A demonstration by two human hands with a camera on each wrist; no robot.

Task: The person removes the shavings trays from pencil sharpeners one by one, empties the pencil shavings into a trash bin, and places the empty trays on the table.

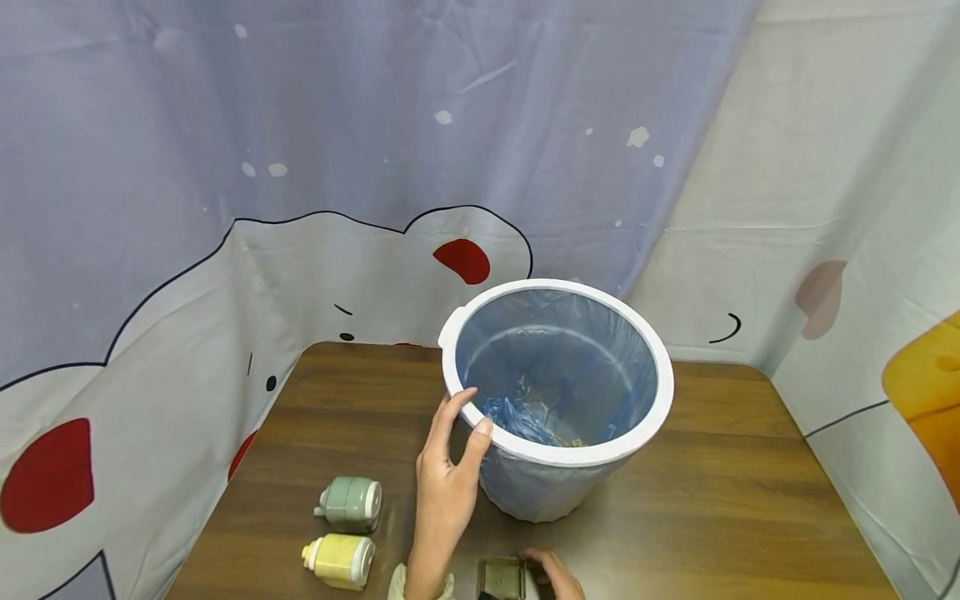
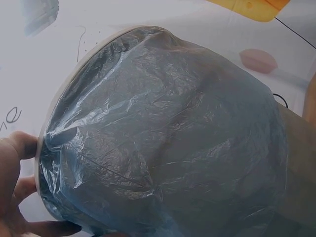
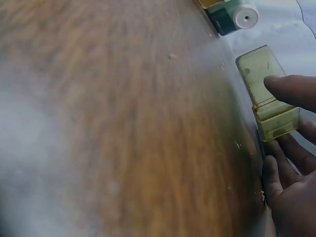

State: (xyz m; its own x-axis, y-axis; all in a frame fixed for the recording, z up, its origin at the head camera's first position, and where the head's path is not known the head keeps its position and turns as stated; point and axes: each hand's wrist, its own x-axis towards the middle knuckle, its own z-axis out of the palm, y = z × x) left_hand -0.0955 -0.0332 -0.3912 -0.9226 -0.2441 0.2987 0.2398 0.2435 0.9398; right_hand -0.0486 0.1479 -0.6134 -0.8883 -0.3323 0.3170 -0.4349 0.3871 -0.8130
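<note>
A white-rimmed trash bin [image 1: 557, 457] lined with a thin blue plastic bag stands on the wooden table. My left hand [image 1: 447, 483] grips its near-left rim, with fingers and thumb spread along it. Crumpled blue plastic and some light brown bits lie inside the bin. Seen from the left wrist, the bag liner [image 2: 163, 123] fills most of the view, with fingers at the rim on the left. Low in the head view, my right hand [image 1: 557, 575] holds a small translucent olive-yellow plastic box [image 3: 254, 69]. Its thumb lies on the box, with other fingers behind and below.
A green rounded object [image 1: 348, 502] with a white end lies on the table left of my left hand. Beside it is a similar yellow one [image 1: 339, 560]. The wooden table [image 1: 750, 492] ends at a printed curtain [image 1: 375, 108] at the back and sides.
</note>
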